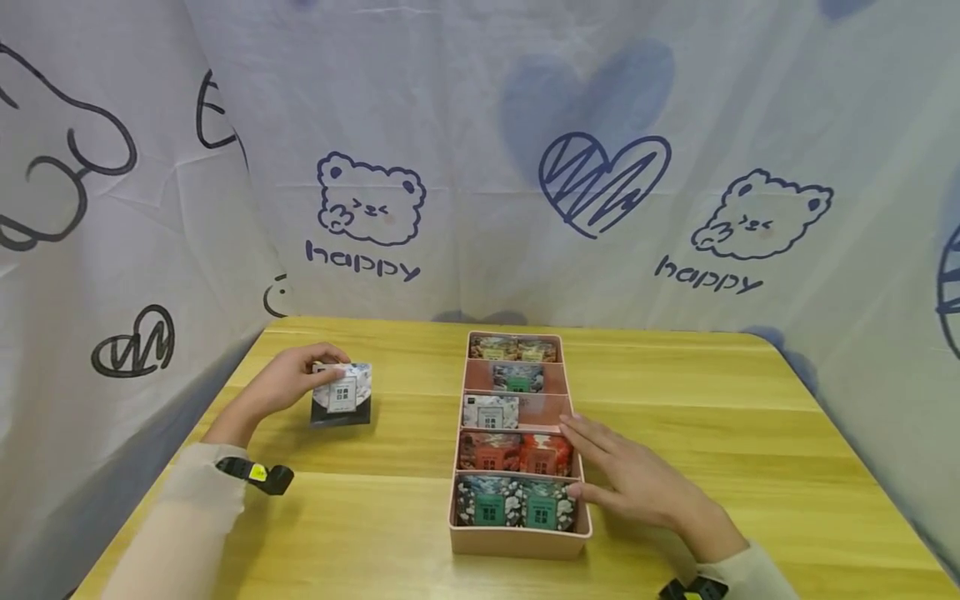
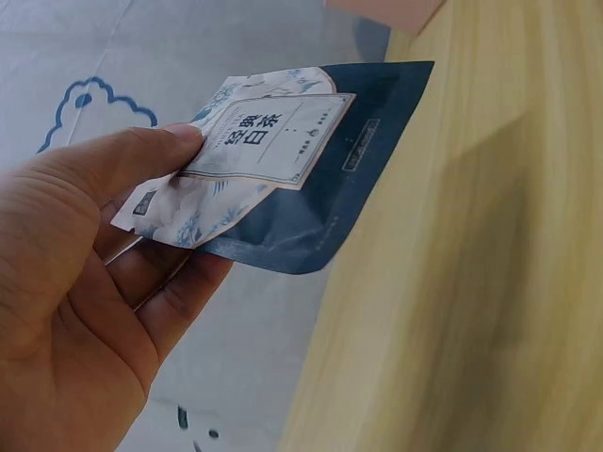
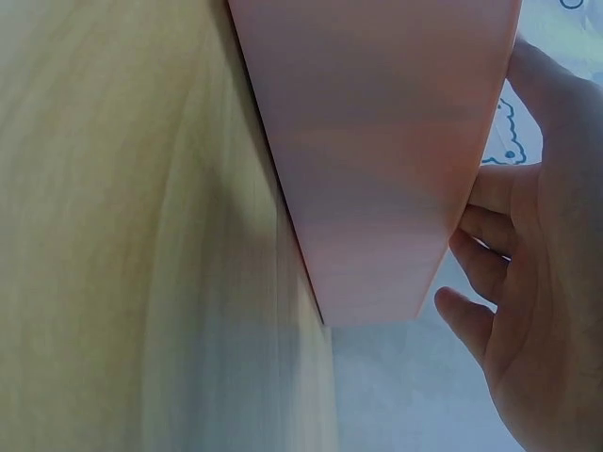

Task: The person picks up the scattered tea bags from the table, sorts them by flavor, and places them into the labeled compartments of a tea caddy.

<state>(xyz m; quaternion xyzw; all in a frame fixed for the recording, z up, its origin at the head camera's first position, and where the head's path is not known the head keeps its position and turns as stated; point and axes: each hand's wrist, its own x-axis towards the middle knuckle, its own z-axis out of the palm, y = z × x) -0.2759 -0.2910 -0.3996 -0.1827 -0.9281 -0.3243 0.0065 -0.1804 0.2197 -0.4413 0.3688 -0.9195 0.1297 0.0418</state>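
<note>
A flat tea sachet point(image 1: 349, 395), white-patterned at one end and dark blue at the other, is pinched between the thumb and fingers of my left hand point(image 1: 296, 379). In the left wrist view the sachet point(image 2: 311, 179) is held by its pale end, above the table. My right hand point(image 1: 637, 479) touches the right rim of a long pink divided box point(image 1: 517, 546), its fingers fairly straight. The right wrist view shows the fingertips along the rim of the box's side wall point(image 3: 377, 169). One similar white sachet point(image 1: 489, 412) sits in the middle compartment's left half.
Other compartments hold yellowish sachets point(image 1: 495, 348) at the back, one green sachet point(image 1: 517, 378), red sachets point(image 1: 489, 452), and dark green floral sachets point(image 1: 489, 502) at the front. The wooden table point(image 1: 360, 517) meets a printed curtain point(image 1: 480, 275) behind it.
</note>
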